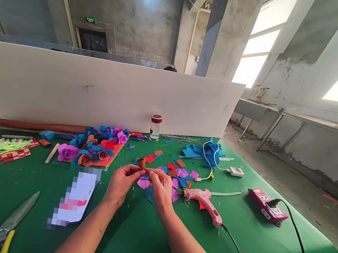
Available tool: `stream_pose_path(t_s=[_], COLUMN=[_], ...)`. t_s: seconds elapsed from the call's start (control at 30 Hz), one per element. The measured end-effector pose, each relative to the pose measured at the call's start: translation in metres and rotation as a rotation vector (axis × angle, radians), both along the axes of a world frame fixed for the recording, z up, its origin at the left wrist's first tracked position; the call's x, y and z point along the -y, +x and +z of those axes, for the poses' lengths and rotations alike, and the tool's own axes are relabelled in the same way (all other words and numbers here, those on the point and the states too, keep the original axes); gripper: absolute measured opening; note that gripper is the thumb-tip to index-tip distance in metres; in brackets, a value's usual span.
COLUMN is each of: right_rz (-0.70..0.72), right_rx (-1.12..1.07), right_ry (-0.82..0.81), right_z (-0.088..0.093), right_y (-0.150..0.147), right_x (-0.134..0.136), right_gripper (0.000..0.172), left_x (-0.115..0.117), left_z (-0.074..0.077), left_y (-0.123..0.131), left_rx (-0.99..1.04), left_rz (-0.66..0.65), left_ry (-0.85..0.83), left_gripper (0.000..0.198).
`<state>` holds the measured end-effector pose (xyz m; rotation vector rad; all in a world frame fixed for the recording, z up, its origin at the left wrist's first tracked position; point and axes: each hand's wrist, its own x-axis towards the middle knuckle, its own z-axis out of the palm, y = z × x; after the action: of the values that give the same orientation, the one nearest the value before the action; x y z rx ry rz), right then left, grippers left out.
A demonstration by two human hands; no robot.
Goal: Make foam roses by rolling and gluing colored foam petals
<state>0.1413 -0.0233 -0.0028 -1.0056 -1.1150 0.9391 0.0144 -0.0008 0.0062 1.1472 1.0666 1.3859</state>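
Both hands meet over the green table [143, 235], above a scatter of felt petals [176, 173] in purple, blue, red and orange. My left hand [123, 181] pinches a small rolled orange felt bud [141, 163] that stands up from its fingertips. My right hand [160, 186] is closed too, fingertips pressed against the base of the same piece next to the left thumb. A purple petal [143, 183] lies just under the hands.
A pink hot glue gun [204, 200] lies right of my hands, its black cord running to a pink power strip [268, 206]. Finished felt roses [93, 146] pile at the back left. Scissors [9, 225], a phone [76, 199], a glass jar [155, 127] and a white partition [97, 87] surround the spot.
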Motion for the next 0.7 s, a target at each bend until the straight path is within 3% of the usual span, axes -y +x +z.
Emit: stream_pose_path(t_s=[0.33, 0.47, 0.57, 0.7], right_rz=[-0.076, -0.002, 0.187, 0.389], right_rx=[0.324, 0.032, -0.301, -0.482], right_ry=[0.213, 0.120, -0.094, -0.194], right_z=[0.004, 0.000, -0.004, -0.002], right_y=[0.000, 0.003, 0.005, 0.005], right_x=[0.009, -0.001, -0.009, -0.008], right_gripper=[0.039, 0.038, 0.041, 0.048], left_x=[0.002, 0.000, 0.000, 0.001], left_z=[0.005, 0.001, 0.000, 0.003], left_y=[-0.002, -0.005, -0.006, -0.005], left_rx=[0.009, 0.167, 0.211, 0.198], left_rz=[0.019, -0.106, -0.214, -0.202], left_ry=[0.001, -0.097, -0.110, -0.073], left_gripper=[0.038, 0.035, 0.029, 0.028])
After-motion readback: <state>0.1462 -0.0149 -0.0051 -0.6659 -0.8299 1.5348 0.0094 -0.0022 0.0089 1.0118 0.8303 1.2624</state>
